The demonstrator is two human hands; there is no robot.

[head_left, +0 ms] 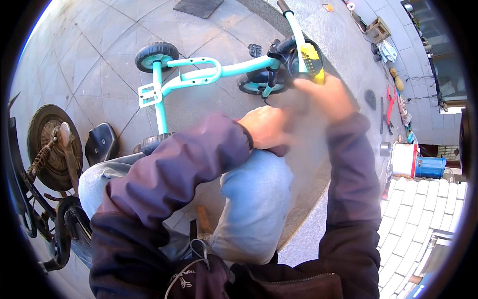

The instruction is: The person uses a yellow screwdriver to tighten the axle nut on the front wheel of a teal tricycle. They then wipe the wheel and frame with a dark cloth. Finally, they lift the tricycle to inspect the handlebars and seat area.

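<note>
A turquoise child's tricycle frame [199,74] with black wheels [157,56] lies ahead of me on the paving, tilted. Its handlebar [297,35] rises at the far right, with a yellow and black piece [311,61] against it, its kind unclear. My right hand [326,97] is just below that piece; motion smears the fingers, and whether they touch it is unclear. Nearer to me, my left hand [266,127] is above my knee, next to the front wheel. Its fingers are blurred too, and I cannot make out what they hold, if anything.
A loose black seat [101,143] lies left, beside a motorcycle wheel [52,147]. A raised concrete ledge [343,55] runs along the right. On it are a red-handled tool [391,107], a grey stone-like lump [370,99] and a blue container [430,167]. A dark mat [198,7] lies far off.
</note>
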